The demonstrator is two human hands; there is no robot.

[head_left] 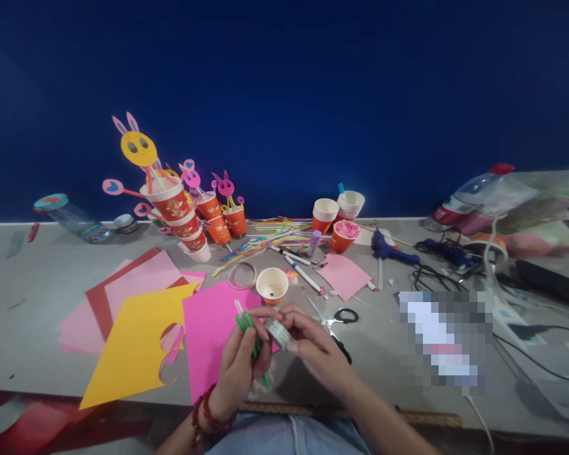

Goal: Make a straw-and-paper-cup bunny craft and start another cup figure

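L hand (239,366) clamped on green straws (252,338), R hand (308,338) pinching tape roll (279,331), both just below paper cup (272,285).

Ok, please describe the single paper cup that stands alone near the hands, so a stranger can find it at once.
Start from the big pink paper sheet on the grey table. Just past its far edge, above the left hand and right hand, stands the lone cup. Unlike the stacked, decorated cups, it is single, open and empty.

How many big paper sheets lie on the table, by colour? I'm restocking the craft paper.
Yellow sheet: 1
Bright pink sheet: 1
Red sheet: 1
Pale pink sheets: 2, counting the small one further right
Total: 5
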